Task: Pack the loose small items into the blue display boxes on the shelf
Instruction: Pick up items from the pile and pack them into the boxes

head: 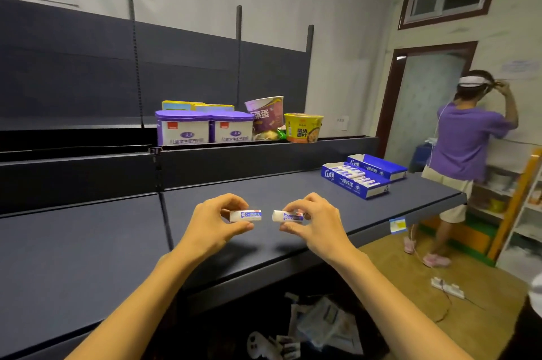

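My left hand point(215, 220) pinches a small white packet with a blue label point(246, 215) just above the dark shelf point(117, 236). My right hand point(312, 220) pinches a second, like packet point(286, 216), end to end with the first across a small gap. Two blue display boxes stand at the shelf's far right: the nearer box point(356, 183) holds a row of several such packets, and the farther box point(378, 167) shows no contents from here.
On the upper shelf stand two purple-lidded tubs point(202, 128), a purple cup point(265, 116) and a yellow noodle bowl point(302, 128). A person in a purple shirt point(466, 148) stands at the right. Plastic wrappers point(316, 327) lie on the floor below the shelf.
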